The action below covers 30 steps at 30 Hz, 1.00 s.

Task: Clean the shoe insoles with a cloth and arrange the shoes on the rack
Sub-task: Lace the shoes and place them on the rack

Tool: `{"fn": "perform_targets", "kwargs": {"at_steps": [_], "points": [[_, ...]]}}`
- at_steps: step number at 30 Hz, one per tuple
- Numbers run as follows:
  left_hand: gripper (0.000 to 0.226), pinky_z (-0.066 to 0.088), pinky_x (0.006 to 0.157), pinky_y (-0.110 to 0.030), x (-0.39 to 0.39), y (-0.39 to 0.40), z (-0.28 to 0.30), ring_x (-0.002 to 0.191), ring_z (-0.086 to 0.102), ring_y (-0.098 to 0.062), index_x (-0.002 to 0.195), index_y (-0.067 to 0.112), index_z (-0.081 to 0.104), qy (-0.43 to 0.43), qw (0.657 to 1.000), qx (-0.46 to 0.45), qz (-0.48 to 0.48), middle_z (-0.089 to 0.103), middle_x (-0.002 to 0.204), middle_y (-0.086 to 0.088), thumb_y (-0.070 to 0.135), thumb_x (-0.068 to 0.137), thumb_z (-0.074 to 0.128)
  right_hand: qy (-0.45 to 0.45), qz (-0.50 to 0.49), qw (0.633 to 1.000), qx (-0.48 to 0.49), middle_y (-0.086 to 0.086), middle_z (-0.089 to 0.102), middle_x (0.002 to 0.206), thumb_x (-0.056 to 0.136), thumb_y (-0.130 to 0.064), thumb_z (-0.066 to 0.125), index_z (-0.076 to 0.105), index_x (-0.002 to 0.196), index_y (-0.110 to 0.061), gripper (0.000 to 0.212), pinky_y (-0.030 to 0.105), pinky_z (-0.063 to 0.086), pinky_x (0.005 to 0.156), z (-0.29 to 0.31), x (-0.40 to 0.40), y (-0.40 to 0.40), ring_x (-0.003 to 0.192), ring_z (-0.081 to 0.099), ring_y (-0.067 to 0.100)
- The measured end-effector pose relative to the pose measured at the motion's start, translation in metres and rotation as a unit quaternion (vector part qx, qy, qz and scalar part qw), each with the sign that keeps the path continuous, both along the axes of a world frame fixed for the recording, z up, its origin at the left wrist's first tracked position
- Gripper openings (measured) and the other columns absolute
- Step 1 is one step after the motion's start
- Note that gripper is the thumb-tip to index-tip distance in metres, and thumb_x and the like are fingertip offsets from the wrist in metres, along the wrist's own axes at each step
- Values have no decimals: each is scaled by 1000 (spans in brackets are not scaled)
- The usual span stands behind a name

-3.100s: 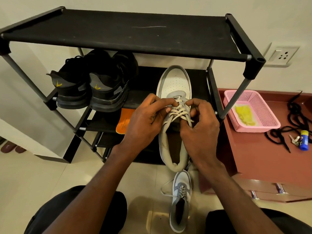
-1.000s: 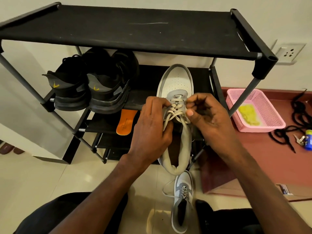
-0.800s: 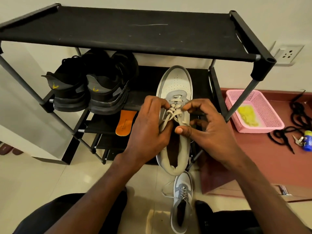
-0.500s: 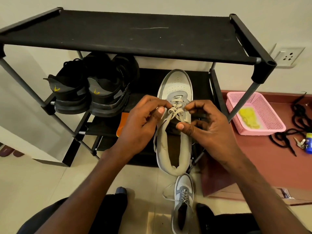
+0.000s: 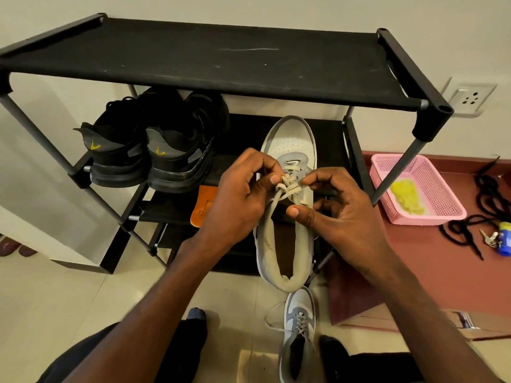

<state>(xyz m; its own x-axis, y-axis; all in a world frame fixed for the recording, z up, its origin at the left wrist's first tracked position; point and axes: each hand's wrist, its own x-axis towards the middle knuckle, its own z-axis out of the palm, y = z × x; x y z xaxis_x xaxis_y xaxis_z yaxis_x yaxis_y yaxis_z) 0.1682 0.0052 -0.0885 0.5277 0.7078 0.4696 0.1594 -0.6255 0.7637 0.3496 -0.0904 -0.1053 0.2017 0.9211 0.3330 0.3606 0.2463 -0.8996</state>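
A grey and white sneaker [image 5: 289,139] is held in front of the black shoe rack [image 5: 210,59], toe pointing away from me. My left hand [image 5: 240,197] pinches its cream laces [image 5: 289,186] from the left, and my right hand [image 5: 334,214] grips the laces and the shoe's right side. The matching sneaker [image 5: 300,333] stands on the floor below. An orange insole [image 5: 203,208] lies on a lower shelf, partly hidden by my left hand. A yellow cloth [image 5: 406,194] lies in the pink basket [image 5: 442,189].
A pair of black shoes [image 5: 149,147] sits on the rack's middle shelf, left side. To the right, a low reddish cabinet [image 5: 414,258] carries the basket, black laces [image 5: 470,230], keys and a small blue bottle [image 5: 504,239]. A wall socket [image 5: 470,98] is behind.
Both hands keep working the laces at the same spot; my left fingers have shifted up onto the knot, and the right thumb presses lower on the shoe. The sneaker has barely moved.
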Motion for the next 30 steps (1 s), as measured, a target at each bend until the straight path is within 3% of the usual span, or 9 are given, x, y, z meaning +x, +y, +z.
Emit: {"fn": "perform_targets", "kwargs": {"at_steps": [4,8,11,15,18,21,26,30], "points": [[17,53,93,-26,-10,-3,-2,112,61,-21,119,11,62,3,1000,-22,-14,61,115,-2,15,105,53,3,1,1000,1,-4,59,125,73,-51,84,67,119,-23,57,33,60,86,-1,0,0,122,60,18],[51,51,101,-31,-30,-9,-8,130,50,-14,139,27,49,72,991,-90,-70,47,137,7,46,94,62,13,2,1000,0,-5,59,125,73,-50,86,67,119,-23,57,36,60,86,-1,1,0,122,59,20],[64,50,93,-20,-35,-13,-15,128,43,-2,144,35,41,135,988,-43,-56,36,140,16,53,88,67,8,11,1000,0,-6,59,126,75,-50,84,67,122,-24,57,33,60,87,1,1,0,124,59,20],[61,48,88,-8,-32,-16,-14,122,44,6,145,42,39,112,989,-78,-53,39,131,21,48,90,65,15,33,999,-1,1,57,131,92,-39,75,68,128,-21,41,23,55,94,4,2,1,127,58,17],[64,55,89,-20,-35,-15,-12,118,48,1,144,45,40,120,987,-90,-64,41,129,20,50,86,67,12,11,1000,9,6,61,126,106,-19,57,72,122,-17,22,14,47,97,3,0,2,124,59,10],[64,60,85,-36,-33,-16,-12,114,50,-1,142,47,39,140,984,-91,-65,40,127,21,46,86,71,-4,-11,1000,16,6,62,120,101,-6,64,74,114,-20,21,16,50,96,1,-5,6,119,62,12],[62,60,85,-40,-35,-14,-14,112,53,-7,143,43,43,116,985,-105,-73,42,127,15,43,88,73,-2,-29,999,24,5,61,115,97,-5,69,74,105,-24,21,20,53,96,0,-9,11,115,64,16],[64,61,83,-41,-33,-14,-14,111,53,-4,143,42,42,126,984,-107,-72,42,127,15,46,88,73,79,-5,997,-1,3,62,111,99,-11,64,72,100,-26,17,22,51,92,2,-7,9,108,64,13]]}}
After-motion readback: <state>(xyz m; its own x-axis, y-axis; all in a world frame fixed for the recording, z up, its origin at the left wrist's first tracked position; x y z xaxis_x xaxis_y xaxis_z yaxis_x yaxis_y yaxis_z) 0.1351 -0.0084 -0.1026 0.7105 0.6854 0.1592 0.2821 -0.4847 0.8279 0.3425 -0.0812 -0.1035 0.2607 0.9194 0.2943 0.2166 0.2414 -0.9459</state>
